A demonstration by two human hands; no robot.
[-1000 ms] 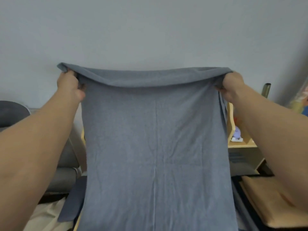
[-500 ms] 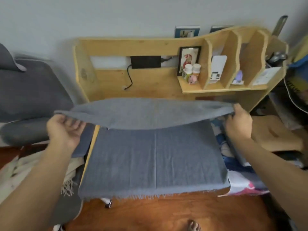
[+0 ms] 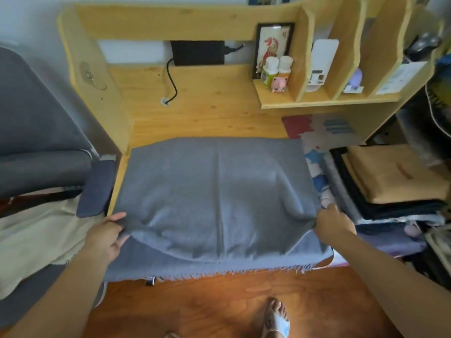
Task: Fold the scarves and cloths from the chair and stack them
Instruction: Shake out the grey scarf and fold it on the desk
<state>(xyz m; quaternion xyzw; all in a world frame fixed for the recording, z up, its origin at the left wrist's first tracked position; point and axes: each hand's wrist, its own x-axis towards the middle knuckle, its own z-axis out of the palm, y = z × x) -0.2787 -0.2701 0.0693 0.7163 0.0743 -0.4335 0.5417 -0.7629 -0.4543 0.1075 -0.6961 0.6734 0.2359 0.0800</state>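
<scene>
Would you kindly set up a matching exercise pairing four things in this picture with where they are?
Things:
1. grey scarf
2. pink pig figure
3. tan folded cloth
4. beige cloth

Places:
A. on the chair at left
B. on top of the stack at right
C. on the small shelf by two bottles
D. spread on the desk, held at its near corners

Pairs: 1-D, 2-C, 3-B, 4-A
</scene>
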